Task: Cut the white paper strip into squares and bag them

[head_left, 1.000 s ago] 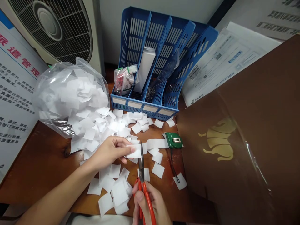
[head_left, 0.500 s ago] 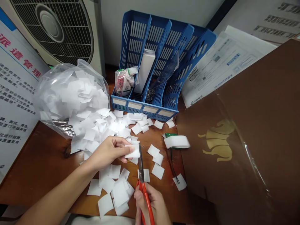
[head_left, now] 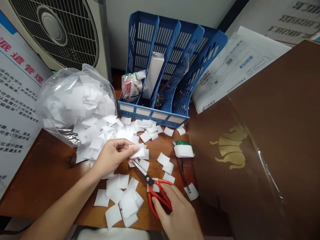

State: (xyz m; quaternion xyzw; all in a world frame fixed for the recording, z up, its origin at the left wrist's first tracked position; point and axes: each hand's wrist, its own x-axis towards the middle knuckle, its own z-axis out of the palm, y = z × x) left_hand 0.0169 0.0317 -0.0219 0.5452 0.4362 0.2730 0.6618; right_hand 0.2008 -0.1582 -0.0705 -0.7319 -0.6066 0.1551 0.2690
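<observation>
My left hand (head_left: 113, 155) pinches a small white paper piece (head_left: 137, 150) between thumb and fingers, above the table. Red-handled scissors (head_left: 150, 181) are in my right hand (head_left: 176, 211), thumb and fingers at the handle loops. Their blades point up and left, the tips just under the paper by my left fingertips. Loose white paper squares (head_left: 128, 203) lie around both hands, some overlapping. A larger heap of white paper pieces (head_left: 100, 133) spills out of a clear plastic bag (head_left: 55, 76) beyond my left hand.
A blue file rack (head_left: 153, 113) stands at the back, holding a white box (head_left: 153, 75) and a small plastic packet (head_left: 132, 86). A fan (head_left: 67, 33) is behind the bag. A large brown box (head_left: 250, 186) borders the right side. A green-and-white roll (head_left: 184, 150) lies beside it.
The scissors have turned from upright to pointing up-left, and my right hand has shifted right. My left hand, with its paper, has moved slightly up and left.
</observation>
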